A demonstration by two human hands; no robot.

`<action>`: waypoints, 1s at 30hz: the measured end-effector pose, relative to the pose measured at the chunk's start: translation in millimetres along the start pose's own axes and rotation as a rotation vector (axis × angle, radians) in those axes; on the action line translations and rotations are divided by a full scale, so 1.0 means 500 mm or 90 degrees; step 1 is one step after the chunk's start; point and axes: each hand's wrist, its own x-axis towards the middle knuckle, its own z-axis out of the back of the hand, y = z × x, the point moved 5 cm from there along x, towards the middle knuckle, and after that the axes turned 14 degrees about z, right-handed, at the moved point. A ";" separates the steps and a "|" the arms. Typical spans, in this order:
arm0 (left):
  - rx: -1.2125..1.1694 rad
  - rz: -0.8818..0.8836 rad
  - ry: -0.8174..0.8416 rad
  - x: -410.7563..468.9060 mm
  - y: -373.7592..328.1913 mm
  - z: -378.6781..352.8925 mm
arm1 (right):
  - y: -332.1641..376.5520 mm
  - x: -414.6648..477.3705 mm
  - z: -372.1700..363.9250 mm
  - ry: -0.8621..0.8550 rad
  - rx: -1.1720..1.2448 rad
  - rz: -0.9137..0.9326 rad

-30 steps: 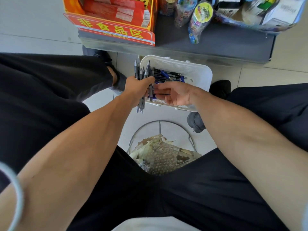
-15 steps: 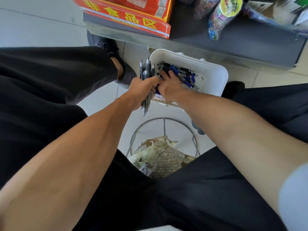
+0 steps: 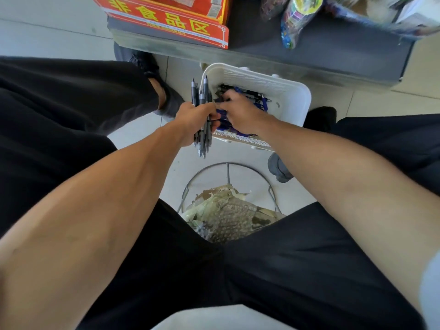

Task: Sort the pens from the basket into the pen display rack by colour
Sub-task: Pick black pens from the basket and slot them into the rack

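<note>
A white plastic basket sits on the floor between my feet, with several dark and blue pens lying in it. My left hand is closed around a bundle of grey-black pens, held upright at the basket's left rim. My right hand reaches down into the basket among the pens, fingers curled; its fingertips are hidden, so what they grip is unclear. The pen display rack is not in view.
A low dark shelf runs along the top, carrying an orange sign and packaged goods. Below the basket stands a wire-framed stool with a worn seat. My black-trousered legs flank both sides.
My right hand has moved from beside the left hand's bundle deeper into the basket. The left hand keeps its bundle at the basket's left rim. The camera has tilted slightly downward.
</note>
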 end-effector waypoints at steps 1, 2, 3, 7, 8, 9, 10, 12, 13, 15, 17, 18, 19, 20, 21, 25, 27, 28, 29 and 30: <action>0.020 -0.012 -0.022 -0.001 0.000 -0.001 | -0.005 -0.014 0.015 -0.068 0.081 -0.028; 0.044 -0.026 -0.048 -0.001 -0.001 -0.004 | -0.007 -0.028 0.032 -0.119 0.116 -0.050; 0.064 -0.041 -0.071 -0.003 -0.001 -0.009 | -0.011 -0.044 0.046 -0.154 0.137 -0.070; 0.111 -0.097 -0.123 0.000 -0.003 -0.028 | -0.023 -0.086 0.062 -0.237 0.328 -0.145; 0.116 -0.107 -0.127 0.000 -0.004 -0.030 | -0.023 -0.093 0.064 -0.254 0.381 -0.154; 0.119 -0.113 -0.126 -0.001 -0.005 -0.034 | -0.022 -0.100 0.066 -0.272 0.435 -0.161; 0.124 -0.116 -0.121 -0.002 -0.007 -0.038 | -0.021 -0.103 0.067 -0.286 0.494 -0.169; 0.146 -0.121 -0.113 -0.007 -0.011 -0.048 | -0.015 -0.110 0.069 -0.289 0.630 -0.194; 0.158 -0.122 -0.110 -0.010 -0.013 -0.053 | -0.012 -0.110 0.066 -0.277 0.694 -0.203; 0.159 -0.118 -0.098 -0.014 -0.013 -0.060 | -0.011 -0.112 0.060 -0.242 0.768 -0.212; 0.151 -0.111 -0.087 -0.012 -0.012 -0.064 | -0.015 -0.118 0.054 -0.210 0.790 -0.215; 0.151 -0.108 -0.083 -0.010 -0.011 -0.065 | -0.018 -0.118 0.050 -0.200 0.796 -0.213; 0.155 -0.103 -0.079 -0.008 -0.010 -0.065 | -0.020 -0.116 0.046 -0.190 0.806 -0.208; 0.160 -0.097 -0.078 -0.008 -0.007 -0.064 | -0.018 -0.114 0.042 -0.179 0.816 -0.204; 0.163 -0.086 -0.078 -0.005 -0.004 -0.062 | -0.016 -0.109 0.040 -0.164 0.819 -0.198; 0.118 -0.060 -0.090 0.003 0.000 -0.047 | -0.006 -0.094 0.033 -0.087 0.792 -0.193; 0.116 -0.060 -0.099 0.005 -0.007 -0.043 | -0.011 -0.085 0.026 -0.070 0.797 -0.204; 0.121 -0.062 -0.105 0.006 -0.010 -0.040 | -0.015 -0.081 0.023 -0.070 0.770 -0.211; 0.130 -0.061 -0.112 0.008 -0.012 -0.037 | -0.027 -0.074 0.016 -0.077 0.702 -0.226; 0.138 -0.058 -0.121 0.010 -0.011 -0.033 | -0.040 -0.070 0.013 -0.089 0.608 -0.238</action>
